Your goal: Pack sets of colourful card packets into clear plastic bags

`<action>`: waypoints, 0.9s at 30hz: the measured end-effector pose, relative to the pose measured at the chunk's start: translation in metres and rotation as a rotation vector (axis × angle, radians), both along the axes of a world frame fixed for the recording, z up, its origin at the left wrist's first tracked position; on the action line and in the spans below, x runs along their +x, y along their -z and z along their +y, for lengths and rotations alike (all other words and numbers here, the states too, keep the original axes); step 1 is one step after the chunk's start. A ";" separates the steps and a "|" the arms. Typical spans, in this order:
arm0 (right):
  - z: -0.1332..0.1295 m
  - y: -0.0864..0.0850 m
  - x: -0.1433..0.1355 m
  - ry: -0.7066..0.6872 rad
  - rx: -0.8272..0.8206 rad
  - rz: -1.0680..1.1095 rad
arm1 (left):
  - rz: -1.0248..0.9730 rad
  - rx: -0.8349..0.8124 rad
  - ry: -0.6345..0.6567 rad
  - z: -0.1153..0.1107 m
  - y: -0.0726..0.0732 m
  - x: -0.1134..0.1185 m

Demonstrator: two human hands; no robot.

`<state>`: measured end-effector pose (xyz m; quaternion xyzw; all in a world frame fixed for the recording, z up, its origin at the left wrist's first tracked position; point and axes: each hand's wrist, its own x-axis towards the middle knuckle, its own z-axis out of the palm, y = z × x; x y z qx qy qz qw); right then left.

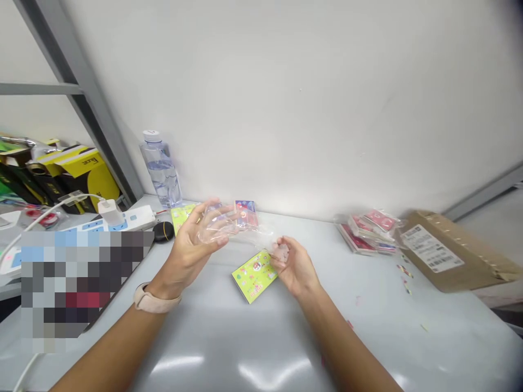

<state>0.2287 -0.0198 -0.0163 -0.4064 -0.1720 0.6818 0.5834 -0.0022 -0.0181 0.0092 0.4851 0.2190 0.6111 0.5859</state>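
My left hand (196, 234), with a pale band at the wrist, is raised above the desk, its fingers curved around a clear plastic bag (241, 231). The crinkled bag stretches rightward toward my right hand (293, 265). My right fingers are pinched together on what looks like the bag's translucent end. Below and between the hands lies a green illustrated box (254, 276), flat and at a slant, its right corner close to my right fingers. Behind my left hand sit a blue-and-red printed card or packet (246, 213) and another green printed item (180, 216), partly hidden.
A water bottle (161, 170) stands by the wall near a round black case (163, 232). To the left are a power strip (139, 218) and yellow-black boxes (87, 169). On the right, wrapped red packets (370, 231) lie beside a cardboard box (453, 253); small scraps (405, 271) are scattered nearby.
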 end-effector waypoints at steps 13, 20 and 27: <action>-0.010 -0.014 -0.003 -0.294 0.014 -0.143 | -0.060 -0.044 0.070 -0.003 -0.003 0.001; -0.010 -0.010 -0.001 -0.324 0.102 -0.301 | -0.103 -0.107 0.066 -0.001 0.002 -0.004; -0.010 -0.012 0.002 -0.332 0.183 -0.296 | 0.089 -0.111 -0.026 -0.001 0.002 0.001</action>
